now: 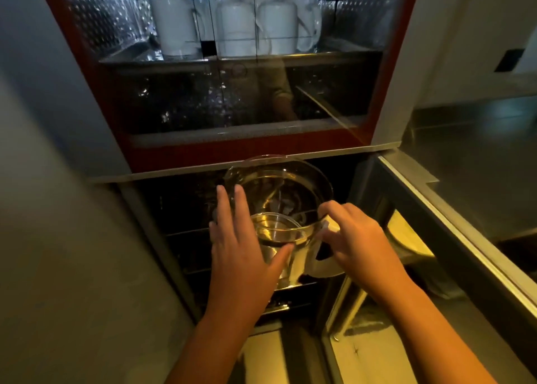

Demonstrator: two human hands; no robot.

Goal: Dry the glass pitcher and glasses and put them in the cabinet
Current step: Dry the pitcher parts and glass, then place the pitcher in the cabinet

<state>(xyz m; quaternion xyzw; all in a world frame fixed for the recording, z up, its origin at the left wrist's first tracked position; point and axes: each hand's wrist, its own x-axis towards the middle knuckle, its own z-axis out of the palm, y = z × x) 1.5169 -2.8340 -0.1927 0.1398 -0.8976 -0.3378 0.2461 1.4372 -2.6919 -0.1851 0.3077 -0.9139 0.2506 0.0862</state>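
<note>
- Nearest, both bare forearms reach forward and down over a yellowish floor (261,354) toward the cabinet's lower compartment.
- Left hand (241,247) lies flat against the left side of the glass pitcher (290,186), fingers straight and pointing away, thumb spread across the near wall.
- Right hand (357,238) is curled round the pitcher's handle (322,267), gripping it.
- Between the two hands, the pitcher sits at the mouth of the lower compartment, rim up and spout to the far left; whether it rests on anything I cannot tell.
- Wire racks (186,232) run across the dark compartment just beside the pitcher.
- To the right, the lower door (453,238) stands swung open.
- Above, behind the red-framed glass door (232,99), white mugs (235,29) stand on the upper shelf.
</note>
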